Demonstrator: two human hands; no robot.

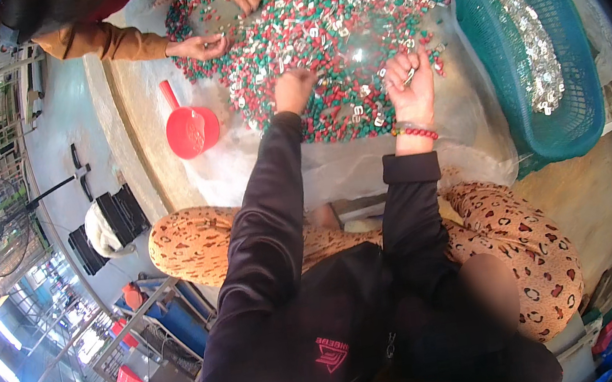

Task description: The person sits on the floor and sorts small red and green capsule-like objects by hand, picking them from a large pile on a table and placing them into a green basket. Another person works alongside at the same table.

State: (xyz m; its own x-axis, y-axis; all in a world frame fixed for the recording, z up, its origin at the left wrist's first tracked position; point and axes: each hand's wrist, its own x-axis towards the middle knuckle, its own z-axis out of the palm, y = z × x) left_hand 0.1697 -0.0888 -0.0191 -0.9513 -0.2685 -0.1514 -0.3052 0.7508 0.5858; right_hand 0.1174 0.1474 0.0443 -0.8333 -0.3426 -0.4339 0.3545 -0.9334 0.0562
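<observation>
A wide pile of small red, green and silvery pieces (316, 25) is spread over a clear plastic sheet. At the pile's near side, my left hand (296, 91) has its fingers curled down onto the pieces; whatever is in them is hidden. My right hand (411, 90), with a red bead bracelet at the wrist, is turned palm up at the pile's right edge. Its curled fingers hold a small silvery metal piece (410, 77). A red scoop (192, 131) with a handle lies left of the pile.
To the right stands a green mesh-lined basket (489, 61) holding many silvery metal pieces (540, 55). Across the pile, another person's hands (201, 47) reach in from the upper left. A fan (1, 228) and a blue bin (169, 322) are farther off at left.
</observation>
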